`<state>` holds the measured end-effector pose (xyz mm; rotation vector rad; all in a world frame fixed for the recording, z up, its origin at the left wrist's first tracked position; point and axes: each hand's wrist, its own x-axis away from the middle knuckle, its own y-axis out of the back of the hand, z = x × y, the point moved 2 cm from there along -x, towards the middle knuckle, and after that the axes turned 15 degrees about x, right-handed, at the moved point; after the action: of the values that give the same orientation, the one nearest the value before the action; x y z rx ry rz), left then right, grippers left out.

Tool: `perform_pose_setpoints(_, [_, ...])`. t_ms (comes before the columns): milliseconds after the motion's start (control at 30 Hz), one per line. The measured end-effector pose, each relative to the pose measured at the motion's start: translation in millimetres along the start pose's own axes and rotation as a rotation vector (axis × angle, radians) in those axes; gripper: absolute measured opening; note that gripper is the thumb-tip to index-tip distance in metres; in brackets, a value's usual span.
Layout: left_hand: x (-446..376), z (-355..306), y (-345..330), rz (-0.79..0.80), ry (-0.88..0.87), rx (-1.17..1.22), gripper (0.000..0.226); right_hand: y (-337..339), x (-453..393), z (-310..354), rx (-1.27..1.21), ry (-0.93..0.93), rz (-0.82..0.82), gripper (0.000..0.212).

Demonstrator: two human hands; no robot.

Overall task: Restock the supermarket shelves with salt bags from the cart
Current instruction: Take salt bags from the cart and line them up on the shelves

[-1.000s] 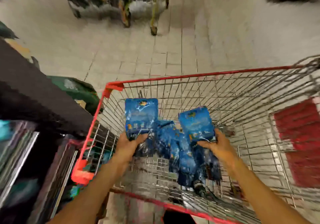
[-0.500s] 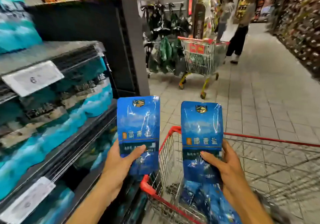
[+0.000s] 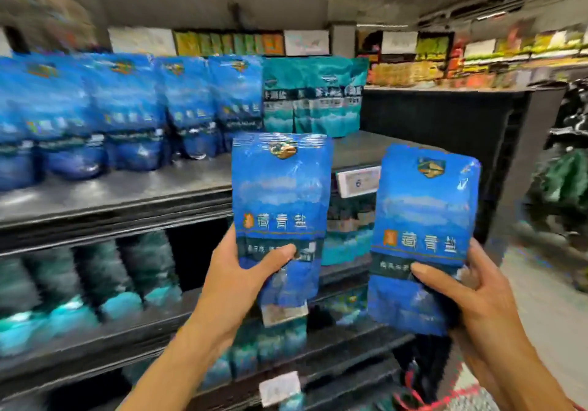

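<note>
Blue salt bags, one gripped upright in the left hand (image 3: 241,270) and one in the right hand (image 3: 471,296), are raised before the shelf (image 3: 133,188); best stood upright in its bare front strip, matching the blue row (image 3: 127,108) behind.

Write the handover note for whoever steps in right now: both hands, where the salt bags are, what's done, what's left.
Left hand: grips one blue salt bag by its lower half, upright, in front of the shelves.
Right hand: grips a second blue salt bag the same way, further right.
Shelf: the upper shelf carries a row of matching blue bags at the back, with teal bags to their right; its front is bare. Lower shelves hold teal bags, blurred.
Cart: only a red edge shows at bottom right.
Done: two bags lifted to shelf height.
Left: place both, likely in front of the blue row, then fetch more.
</note>
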<state>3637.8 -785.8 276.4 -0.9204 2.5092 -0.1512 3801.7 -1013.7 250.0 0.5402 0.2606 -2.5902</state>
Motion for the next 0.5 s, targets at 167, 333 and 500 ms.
perform_pose_setpoints(167, [12.8, -55.9, 47.6, -0.193, -0.129, -0.055, 0.052, -74.0, -33.1, 22.4, -0.093, 0.009, 0.211, 0.061])
perform_pose_setpoints(333, [-12.6, -113.7, 83.3, -0.264, -0.248, -0.067, 0.056, -145.8, -73.2, 56.9, -0.175, 0.077, 0.344, 0.058])
perform_pose_setpoints(500, [-99.5, -142.4, 109.1, -0.291, -0.219, -0.099, 0.041, -209.0, -146.5, 83.2, -0.126, 0.076, 0.357, 0.043])
